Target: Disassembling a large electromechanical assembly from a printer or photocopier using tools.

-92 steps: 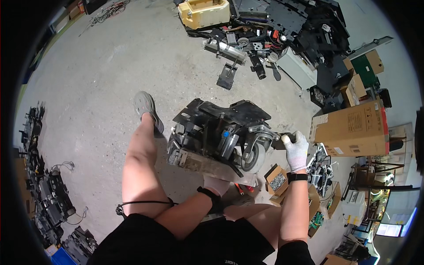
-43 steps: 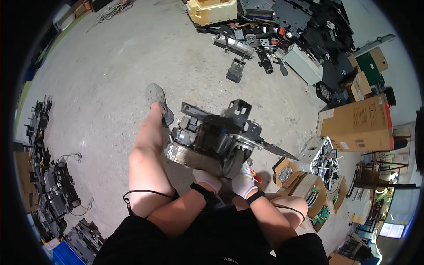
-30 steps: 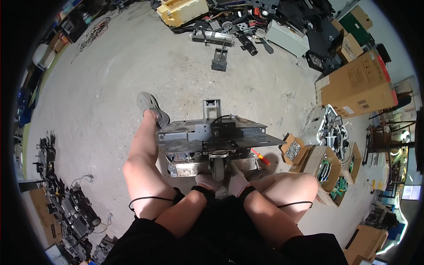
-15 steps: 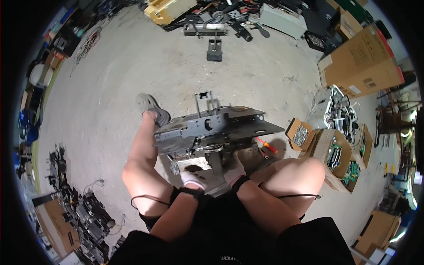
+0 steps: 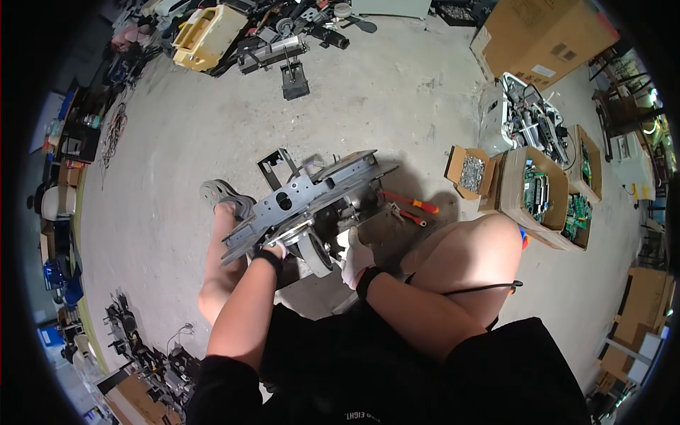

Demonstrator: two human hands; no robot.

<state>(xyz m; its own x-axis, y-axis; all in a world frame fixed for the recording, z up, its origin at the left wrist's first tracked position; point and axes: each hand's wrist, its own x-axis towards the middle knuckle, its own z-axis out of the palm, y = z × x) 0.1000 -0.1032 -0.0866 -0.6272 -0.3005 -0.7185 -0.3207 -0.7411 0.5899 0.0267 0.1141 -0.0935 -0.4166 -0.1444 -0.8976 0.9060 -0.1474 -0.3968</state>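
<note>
A grey metal chassis [image 5: 322,190] with a flat plate and a holed side bar tilts before me, its right end higher and farther off. Under it hangs a dark rubber wheel [image 5: 314,255]. My left hand [image 5: 282,249], white-gloved, reaches beneath the plate just left of the wheel and bears against the chassis; most of its fingers are hidden. On the wheel's other side is my right hand [image 5: 358,256], also gloved, thumb stretched upward, close to the chassis's underside. A red-handled screwdriver [image 5: 421,205] and red-handled pliers [image 5: 413,218] lie right of the chassis.
A small carton of screws [image 5: 472,173] stands at the right, beside a carton of green circuit boards [image 5: 536,195]. Behind are a white bin of metal parts [image 5: 531,117] and a big cardboard box [image 5: 545,39]. Scrap parts and a yellow crate [image 5: 210,37] lie far off.
The chassis has swung round, its left end now nearer me and its right end farther away. My left hand moved left under the plate; my right hand came into fuller view. The head view turned right.
</note>
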